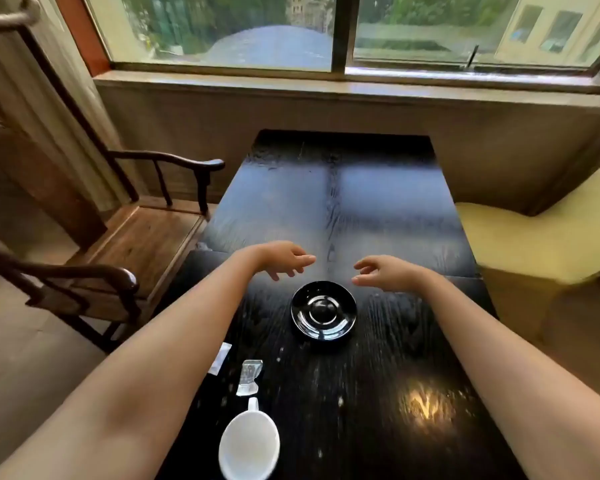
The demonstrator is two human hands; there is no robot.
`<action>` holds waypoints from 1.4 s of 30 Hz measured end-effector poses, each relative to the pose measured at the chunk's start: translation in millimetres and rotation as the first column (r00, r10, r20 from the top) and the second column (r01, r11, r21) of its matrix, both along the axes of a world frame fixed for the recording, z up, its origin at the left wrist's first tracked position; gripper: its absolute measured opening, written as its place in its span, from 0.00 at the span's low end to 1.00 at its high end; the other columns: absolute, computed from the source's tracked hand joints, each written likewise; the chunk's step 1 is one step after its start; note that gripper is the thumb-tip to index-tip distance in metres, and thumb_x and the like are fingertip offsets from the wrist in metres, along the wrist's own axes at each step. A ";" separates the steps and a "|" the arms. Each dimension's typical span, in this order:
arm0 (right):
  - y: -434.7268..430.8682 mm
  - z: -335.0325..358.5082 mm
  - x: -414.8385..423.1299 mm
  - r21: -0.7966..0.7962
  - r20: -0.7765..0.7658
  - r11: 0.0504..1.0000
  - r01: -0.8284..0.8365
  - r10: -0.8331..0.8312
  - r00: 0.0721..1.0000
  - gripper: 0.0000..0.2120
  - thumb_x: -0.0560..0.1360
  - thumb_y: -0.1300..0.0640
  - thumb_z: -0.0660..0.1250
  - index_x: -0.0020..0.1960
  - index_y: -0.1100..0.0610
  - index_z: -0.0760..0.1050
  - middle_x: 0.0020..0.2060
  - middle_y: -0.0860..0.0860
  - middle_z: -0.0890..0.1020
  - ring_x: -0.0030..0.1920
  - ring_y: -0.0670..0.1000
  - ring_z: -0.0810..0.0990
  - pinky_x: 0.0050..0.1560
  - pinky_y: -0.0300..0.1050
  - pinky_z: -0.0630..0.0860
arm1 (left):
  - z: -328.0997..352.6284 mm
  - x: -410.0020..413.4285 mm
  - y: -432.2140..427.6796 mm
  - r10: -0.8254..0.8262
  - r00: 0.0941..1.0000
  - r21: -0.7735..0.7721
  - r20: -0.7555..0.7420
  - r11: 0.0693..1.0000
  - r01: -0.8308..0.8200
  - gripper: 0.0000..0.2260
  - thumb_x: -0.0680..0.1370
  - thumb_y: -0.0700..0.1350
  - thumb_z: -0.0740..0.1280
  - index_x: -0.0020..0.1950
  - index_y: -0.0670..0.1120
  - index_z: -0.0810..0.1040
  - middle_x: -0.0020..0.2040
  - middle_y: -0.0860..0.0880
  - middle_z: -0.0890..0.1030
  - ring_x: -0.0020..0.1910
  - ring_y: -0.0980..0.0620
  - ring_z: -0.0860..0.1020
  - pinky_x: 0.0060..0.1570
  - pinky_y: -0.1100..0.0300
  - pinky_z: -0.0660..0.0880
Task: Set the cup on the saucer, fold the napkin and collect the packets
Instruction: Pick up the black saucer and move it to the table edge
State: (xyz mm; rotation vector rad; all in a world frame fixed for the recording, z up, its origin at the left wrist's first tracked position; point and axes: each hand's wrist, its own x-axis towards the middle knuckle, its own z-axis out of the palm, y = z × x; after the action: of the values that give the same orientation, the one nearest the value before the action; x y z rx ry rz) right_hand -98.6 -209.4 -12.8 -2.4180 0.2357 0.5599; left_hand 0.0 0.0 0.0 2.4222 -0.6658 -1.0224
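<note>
A glossy black saucer sits bare on the dark wooden table. A white cup stands near the table's front edge, its handle pointing away from me. Just beyond it lies a clear torn packet, and a white packet shows partly from under my left forearm. My left hand hovers past the saucer on its left, fingers apart, holding nothing. My right hand hovers opposite on the right, also open and empty. No napkin is visible.
A wooden armchair stands close against the table's left side. A yellow upholstered seat is on the right. Behind the table's far end run a wall and a window sill. A light glare spot marks the near right tabletop.
</note>
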 end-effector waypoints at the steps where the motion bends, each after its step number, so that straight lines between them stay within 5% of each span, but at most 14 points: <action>1: -1.6 -12.3 0.1 -0.009 -0.009 1.000 0.004 -0.004 1.000 0.26 0.75 0.48 0.67 0.69 0.58 0.68 0.64 0.55 0.75 0.61 0.51 0.75 0.59 0.41 0.71 | -8.7 -0.2 -0.7 -0.013 1.000 0.023 0.010 1.000 0.012 0.21 0.80 0.55 0.55 0.67 0.44 0.70 0.63 0.46 0.77 0.59 0.48 0.76 0.50 0.52 0.76; 4: -7.4 -48.4 -0.1 -0.027 -0.038 0.999 0.017 -0.018 0.999 0.26 0.74 0.49 0.67 0.69 0.57 0.67 0.65 0.56 0.75 0.64 0.53 0.74 0.66 0.46 0.68 | -41.9 3.7 -0.5 -0.034 0.999 0.051 0.039 0.998 0.032 0.20 0.80 0.55 0.55 0.65 0.43 0.72 0.61 0.45 0.78 0.58 0.46 0.77 0.50 0.52 0.76; 9: -8.5 -106.1 2.9 -0.007 0.026 0.997 0.082 -0.082 0.996 0.27 0.74 0.53 0.68 0.70 0.59 0.66 0.65 0.58 0.74 0.64 0.55 0.74 0.64 0.46 0.68 | -108.3 8.4 8.1 0.056 0.996 -0.011 0.066 0.998 -0.055 0.18 0.79 0.53 0.60 0.67 0.49 0.71 0.64 0.47 0.77 0.59 0.49 0.75 0.51 0.60 0.71; 14: -2.1 -143.6 7.0 0.037 0.050 0.995 0.094 -0.095 0.994 0.28 0.70 0.59 0.70 0.68 0.60 0.67 0.61 0.60 0.75 0.59 0.55 0.75 0.61 0.48 0.71 | -161.6 7.6 16.0 0.137 0.984 -0.059 0.114 0.990 -0.131 0.25 0.76 0.49 0.67 0.71 0.49 0.65 0.65 0.44 0.75 0.61 0.45 0.75 0.54 0.55 0.73; 17: 1.4 -161.3 9.3 0.011 0.090 0.991 0.136 -0.136 0.987 0.31 0.69 0.61 0.70 0.70 0.60 0.64 0.63 0.61 0.73 0.63 0.57 0.72 0.63 0.47 0.68 | -181.6 6.0 17.9 0.248 0.968 -0.165 0.043 0.957 -0.238 0.26 0.74 0.43 0.70 0.71 0.47 0.66 0.60 0.43 0.76 0.53 0.45 0.78 0.43 0.55 0.79; 22: 8.5 -176.7 9.2 0.066 0.141 0.966 0.250 -0.257 0.956 0.33 0.71 0.64 0.67 0.73 0.57 0.59 0.66 0.61 0.69 0.68 0.59 0.67 0.64 0.44 0.64 | -197.0 1.3 11.7 0.458 0.859 -0.325 -0.231 0.795 -0.512 0.24 0.71 0.30 0.68 0.67 0.40 0.71 0.53 0.39 0.80 0.48 0.46 0.80 0.39 0.54 0.82; 25: 10.9 -176.7 9.2 0.144 0.170 0.932 0.332 -0.354 0.920 0.32 0.68 0.68 0.67 0.70 0.55 0.65 0.65 0.59 0.73 0.65 0.58 0.71 0.62 0.43 0.66 | -196.8 -4.6 7.1 0.531 0.788 -0.350 -0.310 0.707 -0.614 0.24 0.71 0.28 0.67 0.66 0.40 0.72 0.48 0.42 0.80 0.47 0.47 0.80 0.35 0.58 0.82; 29: 15.9 -169.7 5.5 0.245 0.161 0.874 0.420 -0.464 0.871 0.29 0.66 0.73 0.66 0.65 0.58 0.72 0.60 0.57 0.78 0.61 0.57 0.75 0.57 0.41 0.68 | -191.1 -9.8 4.0 0.561 0.758 -0.323 -0.332 0.688 -0.650 0.24 0.71 0.27 0.65 0.66 0.41 0.73 0.52 0.39 0.80 0.51 0.42 0.80 0.43 0.50 0.80; 33: 16.2 -156.4 -7.5 0.380 0.082 0.786 0.488 -0.554 0.829 0.31 0.67 0.75 0.66 0.67 0.56 0.70 0.54 0.54 0.77 0.54 0.56 0.77 0.55 0.52 0.78 | -172.7 -18.5 6.5 0.544 0.754 -0.328 -0.368 0.683 -0.653 0.23 0.72 0.26 0.64 0.65 0.41 0.73 0.51 0.40 0.81 0.49 0.44 0.81 0.41 0.52 0.81; 36: 13.9 -138.0 -23.4 0.485 -0.006 0.699 0.525 -0.598 0.801 0.32 0.68 0.77 0.65 0.67 0.55 0.71 0.46 0.48 0.78 0.44 0.52 0.78 0.38 0.42 0.79 | -150.0 -30.0 10.9 0.516 0.753 -0.327 -0.409 0.688 -0.648 0.22 0.73 0.26 0.64 0.65 0.40 0.73 0.50 0.40 0.80 0.44 0.45 0.82 0.39 0.54 0.82; 40: 2.4 -100.5 -46.2 0.571 -0.052 0.603 0.557 -0.651 0.758 0.32 0.68 0.79 0.63 0.68 0.58 0.70 0.42 0.46 0.77 0.39 0.46 0.78 0.39 0.41 0.81 | -106.8 -43.5 5.5 0.444 0.772 -0.353 -0.455 0.706 -0.614 0.20 0.73 0.26 0.63 0.62 0.40 0.74 0.45 0.42 0.81 0.35 0.50 0.83 0.33 0.57 0.82; 42: 1.9 -73.6 -65.6 0.597 -0.059 0.566 0.569 -0.676 0.734 0.32 0.68 0.79 0.63 0.69 0.59 0.68 0.43 0.47 0.78 0.41 0.47 0.78 0.30 0.36 0.79 | -77.8 -58.1 2.0 0.400 0.793 -0.358 -0.459 0.734 -0.577 0.19 0.73 0.26 0.63 0.61 0.40 0.74 0.44 0.44 0.81 0.35 0.50 0.83 0.33 0.57 0.82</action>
State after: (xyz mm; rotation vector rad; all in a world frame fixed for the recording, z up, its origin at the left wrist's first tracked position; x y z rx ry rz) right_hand -164.2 -207.6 -86.4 -1.5943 0.7089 0.0470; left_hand -58.1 2.0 -77.8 1.7568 -0.0930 -0.8881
